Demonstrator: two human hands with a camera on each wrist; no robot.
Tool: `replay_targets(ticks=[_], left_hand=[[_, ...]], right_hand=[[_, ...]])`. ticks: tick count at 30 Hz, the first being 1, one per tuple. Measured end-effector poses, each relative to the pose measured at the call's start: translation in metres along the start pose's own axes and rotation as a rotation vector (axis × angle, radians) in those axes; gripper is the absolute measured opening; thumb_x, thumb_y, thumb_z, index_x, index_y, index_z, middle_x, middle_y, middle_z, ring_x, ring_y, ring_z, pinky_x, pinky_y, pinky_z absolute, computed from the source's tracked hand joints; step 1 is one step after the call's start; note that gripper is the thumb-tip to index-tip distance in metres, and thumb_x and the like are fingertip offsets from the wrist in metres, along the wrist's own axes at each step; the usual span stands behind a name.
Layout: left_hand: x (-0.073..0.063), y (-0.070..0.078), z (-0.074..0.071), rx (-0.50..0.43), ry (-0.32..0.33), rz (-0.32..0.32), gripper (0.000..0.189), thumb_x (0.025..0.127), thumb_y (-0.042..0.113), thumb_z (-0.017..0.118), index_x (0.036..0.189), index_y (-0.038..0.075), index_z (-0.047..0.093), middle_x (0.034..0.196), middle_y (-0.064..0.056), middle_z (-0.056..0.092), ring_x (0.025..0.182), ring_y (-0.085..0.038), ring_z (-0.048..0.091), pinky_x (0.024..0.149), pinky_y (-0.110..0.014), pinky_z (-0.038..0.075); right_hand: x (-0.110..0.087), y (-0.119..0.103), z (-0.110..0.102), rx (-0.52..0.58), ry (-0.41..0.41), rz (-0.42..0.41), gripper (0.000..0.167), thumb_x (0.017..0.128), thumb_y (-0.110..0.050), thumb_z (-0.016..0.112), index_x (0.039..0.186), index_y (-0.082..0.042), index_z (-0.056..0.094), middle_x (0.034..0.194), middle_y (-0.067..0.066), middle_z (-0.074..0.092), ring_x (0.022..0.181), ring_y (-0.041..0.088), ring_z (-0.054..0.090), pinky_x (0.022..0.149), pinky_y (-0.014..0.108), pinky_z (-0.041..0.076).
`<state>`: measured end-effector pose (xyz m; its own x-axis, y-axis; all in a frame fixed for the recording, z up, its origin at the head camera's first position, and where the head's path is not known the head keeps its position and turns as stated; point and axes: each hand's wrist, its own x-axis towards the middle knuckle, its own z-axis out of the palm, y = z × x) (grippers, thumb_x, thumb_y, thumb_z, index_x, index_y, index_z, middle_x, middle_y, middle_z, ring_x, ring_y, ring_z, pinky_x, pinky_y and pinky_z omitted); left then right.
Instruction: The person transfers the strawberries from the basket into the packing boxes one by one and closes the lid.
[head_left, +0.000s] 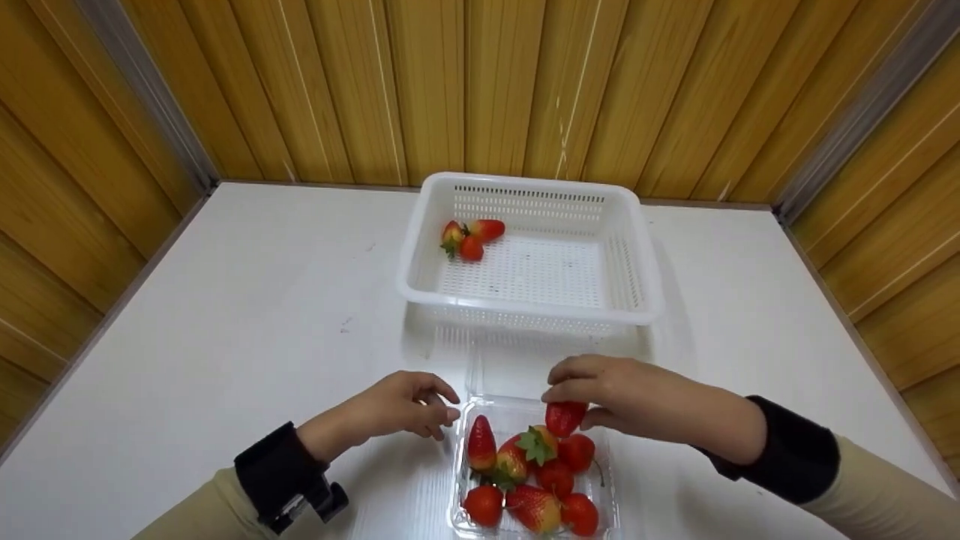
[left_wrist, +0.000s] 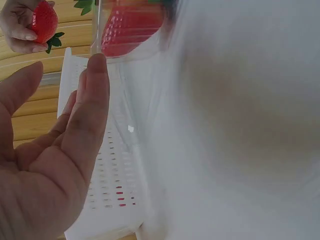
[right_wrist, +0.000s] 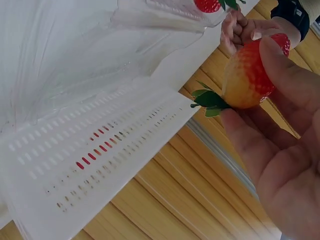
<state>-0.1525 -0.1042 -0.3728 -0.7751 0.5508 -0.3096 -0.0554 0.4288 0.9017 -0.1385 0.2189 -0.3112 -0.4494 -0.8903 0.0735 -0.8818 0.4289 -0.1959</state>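
A strawberry (right_wrist: 255, 70) with a pale yellow shoulder and green leaves is pinched between thumb and fingers of my right hand (head_left: 630, 394). In the head view that hand hovers over the far right part of a clear plastic box (head_left: 459, 480). Several strawberries (head_left: 534, 508) and small round red fruits (head_left: 579, 514) lie in the box. My left hand (head_left: 401, 407) is beside the box's far left corner, fingers loosely bent and holding nothing. The left wrist view shows its fingertips close to the box wall, with a red strawberry (left_wrist: 131, 31) behind the plastic.
Behind the box stands a white perforated basket (head_left: 529, 307) with a few red fruits (head_left: 471, 247) in its left corner. The box's clear lid (head_left: 517, 367) lies folded back toward the basket. Yellow wood-patterned panels (head_left: 495, 90) enclose the white table (head_left: 300, 300).
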Motion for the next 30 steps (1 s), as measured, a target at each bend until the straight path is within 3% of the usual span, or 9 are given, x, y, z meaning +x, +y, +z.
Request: replay_targets(ticks=[4, 7, 14, 18, 25, 30], left_hand=[[0.001, -0.007, 0.008, -0.031, -0.001, -0.010, 0.028, 0.096, 0.018, 0.071, 0.113, -0.003, 0.064, 0.093, -0.015, 0.073, 0.077, -0.018, 0.075, 0.080, -0.036, 0.065], [0.002, -0.013, 0.014, -0.076, -0.005, -0.026, 0.027, 0.095, 0.016, 0.072, 0.112, -0.002, 0.062, 0.090, -0.010, 0.071, 0.075, -0.016, 0.073, 0.079, -0.038, 0.066], [0.004, -0.021, 0.027, -0.182, -0.008, -0.080, 0.027, 0.092, 0.014, 0.074, 0.112, 0.001, 0.059, 0.081, 0.001, 0.066, 0.069, -0.008, 0.066, 0.070, -0.024, 0.062], [0.003, -0.020, 0.031, -0.207, -0.007, -0.087, 0.025, 0.091, 0.011, 0.074, 0.109, 0.003, 0.058, 0.079, 0.003, 0.063, 0.068, -0.007, 0.062, 0.067, -0.019, 0.056], [0.004, -0.020, 0.033, -0.293, -0.030, -0.072, 0.022, 0.091, 0.004, 0.071, 0.106, 0.003, 0.056, 0.077, 0.002, 0.061, 0.068, -0.007, 0.062, 0.066, -0.019, 0.057], [0.004, -0.021, 0.033, -0.303, -0.032, -0.076, 0.022, 0.091, 0.002, 0.071, 0.106, 0.002, 0.055, 0.078, 0.001, 0.060, 0.066, -0.007, 0.062, 0.064, -0.019, 0.056]], right_hand=[[-0.006, -0.008, 0.007, 0.004, -0.111, 0.031, 0.038, 0.083, -0.005, 0.083, 0.119, -0.014, 0.072, 0.120, 0.006, 0.070, 0.109, 0.019, 0.068, 0.090, 0.028, 0.063], [-0.008, -0.011, 0.016, -0.015, -0.146, 0.018, 0.037, 0.083, -0.005, 0.083, 0.118, -0.015, 0.073, 0.121, 0.004, 0.071, 0.111, 0.018, 0.068, 0.091, 0.026, 0.062], [-0.010, -0.014, 0.029, 0.015, -0.199, 0.041, 0.035, 0.085, -0.009, 0.082, 0.119, -0.016, 0.074, 0.120, 0.002, 0.071, 0.112, 0.015, 0.068, 0.092, 0.023, 0.061], [-0.012, -0.018, 0.032, -0.001, -0.195, 0.028, 0.033, 0.085, -0.012, 0.082, 0.117, -0.017, 0.075, 0.118, 0.000, 0.071, 0.110, 0.012, 0.068, 0.091, 0.021, 0.060], [-0.018, -0.024, 0.039, -0.044, -0.154, -0.071, 0.031, 0.084, -0.012, 0.083, 0.114, -0.019, 0.076, 0.114, -0.003, 0.071, 0.108, 0.009, 0.067, 0.086, 0.014, 0.058], [-0.018, -0.023, 0.045, -0.036, -0.196, -0.052, 0.031, 0.085, -0.012, 0.082, 0.115, -0.019, 0.076, 0.118, -0.002, 0.072, 0.113, 0.011, 0.067, 0.089, 0.017, 0.059]])
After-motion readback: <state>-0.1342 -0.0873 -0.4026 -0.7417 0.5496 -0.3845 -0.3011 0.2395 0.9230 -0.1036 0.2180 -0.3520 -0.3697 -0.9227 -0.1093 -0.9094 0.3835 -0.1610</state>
